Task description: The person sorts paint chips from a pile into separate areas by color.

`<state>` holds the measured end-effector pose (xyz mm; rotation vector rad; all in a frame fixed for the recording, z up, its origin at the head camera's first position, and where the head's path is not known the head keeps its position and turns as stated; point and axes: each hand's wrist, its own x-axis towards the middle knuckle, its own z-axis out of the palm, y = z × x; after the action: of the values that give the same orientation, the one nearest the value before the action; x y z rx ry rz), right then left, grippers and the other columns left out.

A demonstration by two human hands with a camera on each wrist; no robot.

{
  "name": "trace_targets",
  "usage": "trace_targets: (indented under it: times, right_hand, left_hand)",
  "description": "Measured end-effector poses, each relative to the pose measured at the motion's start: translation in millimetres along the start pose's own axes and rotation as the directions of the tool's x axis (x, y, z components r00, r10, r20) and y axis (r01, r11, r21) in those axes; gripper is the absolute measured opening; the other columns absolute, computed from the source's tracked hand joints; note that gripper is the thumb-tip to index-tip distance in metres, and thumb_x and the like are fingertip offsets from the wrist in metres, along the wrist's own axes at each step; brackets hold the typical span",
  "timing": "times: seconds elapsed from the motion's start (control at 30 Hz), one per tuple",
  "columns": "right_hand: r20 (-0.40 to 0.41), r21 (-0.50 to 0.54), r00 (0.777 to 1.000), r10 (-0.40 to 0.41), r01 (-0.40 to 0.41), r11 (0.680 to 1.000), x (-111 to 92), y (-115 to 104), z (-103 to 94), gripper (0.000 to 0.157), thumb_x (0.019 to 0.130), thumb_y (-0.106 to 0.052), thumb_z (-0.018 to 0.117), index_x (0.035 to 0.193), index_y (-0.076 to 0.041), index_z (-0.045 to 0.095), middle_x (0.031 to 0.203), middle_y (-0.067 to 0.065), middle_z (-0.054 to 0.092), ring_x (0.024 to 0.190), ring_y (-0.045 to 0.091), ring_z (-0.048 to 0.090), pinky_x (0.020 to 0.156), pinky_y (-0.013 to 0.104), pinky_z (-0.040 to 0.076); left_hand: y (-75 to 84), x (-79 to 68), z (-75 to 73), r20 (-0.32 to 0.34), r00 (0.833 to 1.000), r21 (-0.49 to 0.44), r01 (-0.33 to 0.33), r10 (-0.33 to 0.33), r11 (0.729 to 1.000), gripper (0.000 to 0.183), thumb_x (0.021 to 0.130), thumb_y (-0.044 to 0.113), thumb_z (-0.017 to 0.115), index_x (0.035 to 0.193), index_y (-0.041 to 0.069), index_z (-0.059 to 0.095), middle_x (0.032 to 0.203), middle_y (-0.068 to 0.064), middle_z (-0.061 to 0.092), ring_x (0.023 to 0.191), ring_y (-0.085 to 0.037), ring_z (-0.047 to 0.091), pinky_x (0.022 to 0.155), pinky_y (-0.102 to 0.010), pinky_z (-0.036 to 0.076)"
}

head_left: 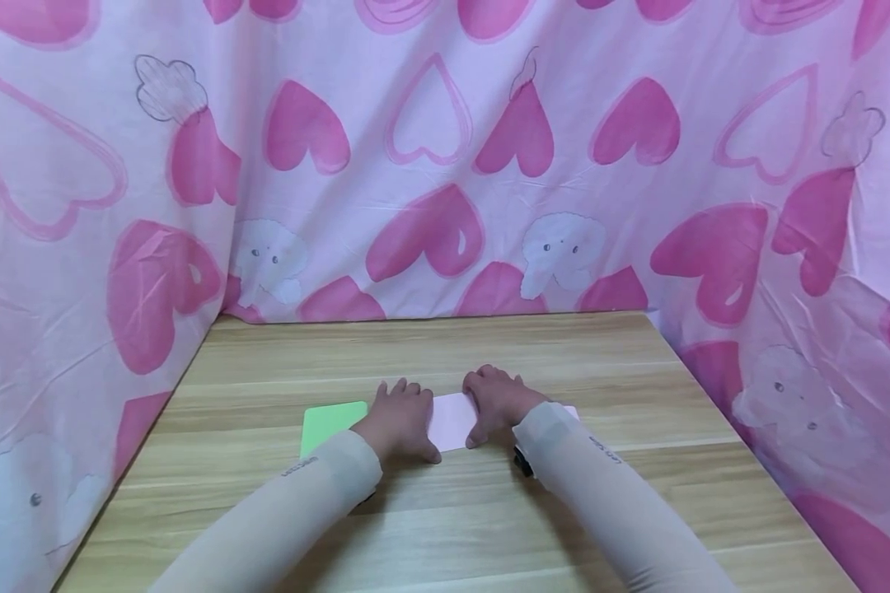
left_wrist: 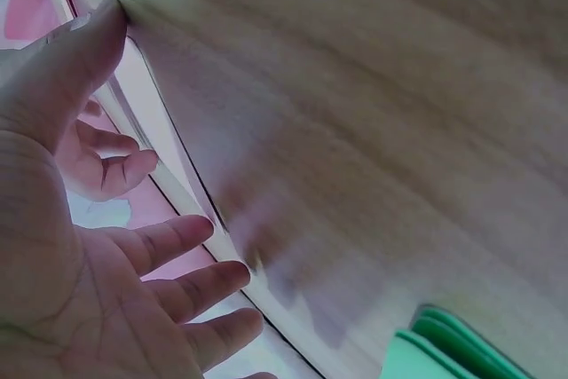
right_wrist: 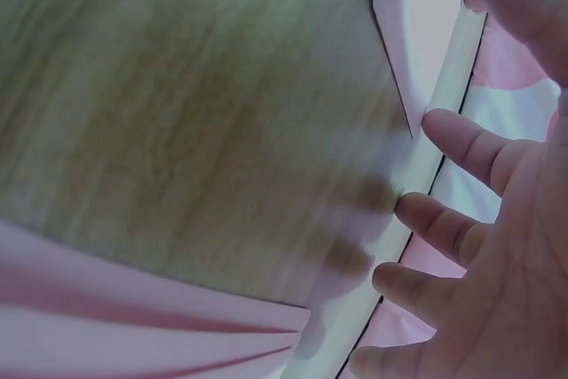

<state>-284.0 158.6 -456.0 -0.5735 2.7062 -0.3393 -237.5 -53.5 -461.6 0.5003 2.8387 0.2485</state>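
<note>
A pale pink flat piece (head_left: 448,420) lies on the wooden table between the two hands. My left hand (head_left: 399,416) rests at its left end, fingers spread and fairly straight. In the left wrist view, the thumb (left_wrist: 75,64) reaches down right at the piece's edge. My right hand (head_left: 495,401) spans the piece's right end, thumb on the near side and fingers on the far side. Its fingertips touch down near the pale piece (right_wrist: 415,19) in the right wrist view, palm hollow. A green folded stack (head_left: 330,422) lies left of the left hand.
A pink layered stack (right_wrist: 133,317) lies beside the right hand, largely hidden by it in the head view. The wooden table (head_left: 445,527) ends at a heart-patterned pink cloth (head_left: 430,231) hung along its back and sides.
</note>
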Motion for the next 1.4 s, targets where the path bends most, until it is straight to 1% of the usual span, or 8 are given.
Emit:
trace_targets:
  times: [0.23, 0.43, 0.5, 0.73, 0.97, 1.17, 1.3, 1.4]
  right_hand:
    - [-0.004, 0.000, 1.000, 0.024, -0.024, 1.000, -0.2, 1.8, 2.4, 0.079, 0.059, -0.044, 0.103, 0.122, -0.022, 0.059, 0.119, -0.001, 0.054, 0.115, 0.024, 0.053, 0.120, 0.074, 0.028]
    - [-0.007, 0.004, 1.000, 0.019, -0.019, 1.000, -0.4, 0.6, 3.7, 0.083, 0.061, -0.043, 0.102, 0.127, -0.023, 0.057, 0.121, -0.001, 0.055, 0.118, 0.023, 0.052, 0.120, 0.073, 0.028]
    - [-0.009, -0.003, 1.000, 0.013, -0.013, 1.000, 0.1, 1.0, 4.7, 0.085, 0.061, -0.043, 0.102, 0.129, -0.024, 0.056, 0.124, -0.001, 0.055, 0.119, 0.023, 0.052, 0.120, 0.074, 0.028]
    - [0.000, -0.061, 1.000, -0.014, 0.014, 0.998, -1.9, 0.7, 7.2, 0.094, 0.062, -0.046, 0.100, 0.142, -0.025, 0.057, 0.149, 0.003, 0.052, 0.139, 0.028, 0.047, 0.119, 0.077, 0.025]
    - [0.014, -0.137, 0.999, -0.038, 0.039, 0.990, -2.5, 0.4, 5.4, 0.099, 0.059, -0.053, 0.100, 0.142, -0.023, 0.055, 0.150, 0.004, 0.052, 0.140, 0.028, 0.046, 0.118, 0.079, 0.025]
    - [0.027, -0.147, 0.999, -0.037, 0.040, 0.988, -3.7, 1.1, 5.2, 0.101, 0.059, -0.052, 0.100, 0.143, -0.021, 0.054, 0.151, 0.003, 0.051, 0.142, 0.028, 0.043, 0.120, 0.078, 0.023]
    - [0.021, -0.143, 0.998, -0.059, 0.062, 0.988, -5.0, 2.0, 4.5, 0.101, 0.062, -0.052, 0.098, 0.146, -0.019, 0.053, 0.154, 0.004, 0.049, 0.144, 0.028, 0.043, 0.120, 0.078, 0.024]
    - [-0.001, -0.133, 0.996, -0.093, 0.092, 0.987, -8.8, 3.9, 1.4, 0.099, 0.063, -0.050, 0.096, 0.146, -0.018, 0.053, 0.152, 0.003, 0.050, 0.141, 0.026, 0.046, 0.118, 0.078, 0.028]
  left_hand:
    - [0.5, 1.5, -0.2, 0.013, 1.000, -0.048, 0.026, -0.026, 0.998, 0.108, 0.066, 0.059, 0.095, 0.149, 0.005, 0.053, 0.158, -0.018, 0.050, 0.154, -0.045, 0.034, 0.125, -0.070, 0.019]
    - [1.0, -1.1, -2.3, 0.011, 0.999, -0.055, 0.040, -0.039, 0.998, 0.110, 0.065, 0.058, 0.097, 0.150, 0.003, 0.052, 0.158, -0.019, 0.050, 0.155, -0.046, 0.033, 0.126, -0.070, 0.018]
    - [2.3, -1.4, -2.6, 0.009, 0.999, -0.046, 0.044, -0.043, 0.998, 0.110, 0.065, 0.057, 0.097, 0.150, 0.003, 0.052, 0.158, -0.019, 0.050, 0.155, -0.045, 0.033, 0.126, -0.070, 0.018]
    - [4.4, -4.7, -2.0, -0.015, 0.999, -0.015, 0.045, -0.045, 0.999, 0.108, 0.065, 0.059, 0.097, 0.145, 0.002, 0.054, 0.155, -0.020, 0.052, 0.154, -0.045, 0.035, 0.125, -0.070, 0.021]
    - [5.4, -5.1, -0.3, -0.024, 0.999, 0.013, 0.045, -0.045, 0.999, 0.104, 0.065, 0.061, 0.096, 0.141, 0.001, 0.057, 0.152, -0.020, 0.054, 0.153, -0.045, 0.036, 0.124, -0.070, 0.022]
    - [5.3, -4.2, -0.7, -0.009, 1.000, 0.025, 0.030, -0.030, 0.999, 0.100, 0.067, 0.061, 0.095, 0.140, 0.002, 0.060, 0.154, -0.019, 0.053, 0.154, -0.045, 0.035, 0.125, -0.070, 0.021]
    - [4.9, -5.0, -3.0, 0.005, 1.000, 0.052, 0.017, -0.017, 0.998, 0.103, 0.067, 0.065, 0.092, 0.142, 0.002, 0.059, 0.157, -0.018, 0.050, 0.156, -0.044, 0.032, 0.126, -0.069, 0.018]
    - [4.2, -5.8, -3.6, 0.010, 1.000, 0.068, 0.004, -0.005, 0.998, 0.110, 0.066, 0.069, 0.090, 0.146, 0.002, 0.055, 0.159, -0.018, 0.049, 0.156, -0.043, 0.032, 0.126, -0.069, 0.018]
